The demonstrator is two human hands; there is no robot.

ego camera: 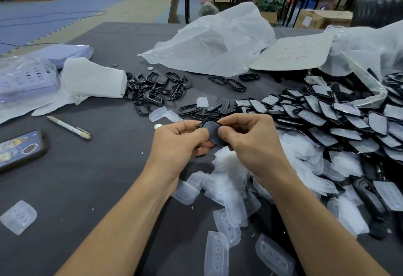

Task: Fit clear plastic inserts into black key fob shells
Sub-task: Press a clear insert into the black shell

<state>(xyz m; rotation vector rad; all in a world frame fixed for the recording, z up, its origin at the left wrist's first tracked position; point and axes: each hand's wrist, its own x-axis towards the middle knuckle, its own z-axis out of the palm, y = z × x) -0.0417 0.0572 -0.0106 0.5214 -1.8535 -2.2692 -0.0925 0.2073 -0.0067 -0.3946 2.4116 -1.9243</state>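
Head view, with the held shell taken as the centre of the dial. At 8 o'clock, near the left edge of the grey table (87, 188), we see one lone clear insert (19, 216). At 9 o'clock a phone (20, 150) lies with its stickered back up, and a white pen (68, 127) lies just beside it. At 10 o'clock a lavender basket (26, 77) in plastic wrap sits beside a bundle of white wrapping (93, 79). At 11 o'clock, touching that bundle, a heap of empty black frames (152, 89) lies scattered.

At the centre, the left hand (181, 140) pinches the black key fob shell (212, 131) by its left edge, thumb on top and fingers curled beneath. The right hand (250, 142) pinches the right edge likewise, thumb pressed on the upper face. The shell is thus held just above the table, between the two thumbs. Its face looks dull grey; we cannot tell whether an insert is seated in it.

At 6 o'clock, under and between the wrists, a heap of loose clear inserts (226, 188) spreads toward the near edge. At 12 o'clock lies a crumpled white plastic bag (213, 42). At 1 o'clock a cardboard sheet (292, 53) bears red writing. At 3 o'clock, overlapping rows of fitted shells (327, 112) run to the right edge.
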